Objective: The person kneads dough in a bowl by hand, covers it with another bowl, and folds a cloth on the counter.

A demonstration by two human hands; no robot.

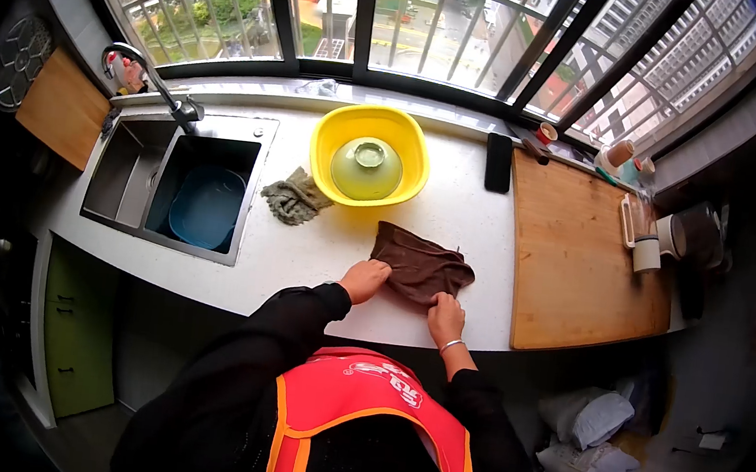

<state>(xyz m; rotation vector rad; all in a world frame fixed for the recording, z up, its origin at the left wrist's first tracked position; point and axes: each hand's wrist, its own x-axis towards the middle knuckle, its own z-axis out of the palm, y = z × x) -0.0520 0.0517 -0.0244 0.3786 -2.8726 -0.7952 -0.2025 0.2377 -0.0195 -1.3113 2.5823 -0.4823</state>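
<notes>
A dark brown cloth (416, 266) lies on the white counter in front of me, partly folded and wrinkled. My left hand (364, 281) is closed on its left corner. With closed fingers, my right hand (446, 321) grips the near right edge. Beyond the cloth stands a yellow basin (322, 152), and inside it an upturned green bowl (361, 174) shows its foot ring. A crumpled grey-green rag (294, 198) rests on the counter left of the basin.
Left is a double sink (131, 178) with a faucet (159, 84) and a blue basin (206, 207) in it. A large wooden board (587, 267) covers the right side. A black phone-like slab (498, 163) lies beside it. Cups and jars stand far right, below barred windows.
</notes>
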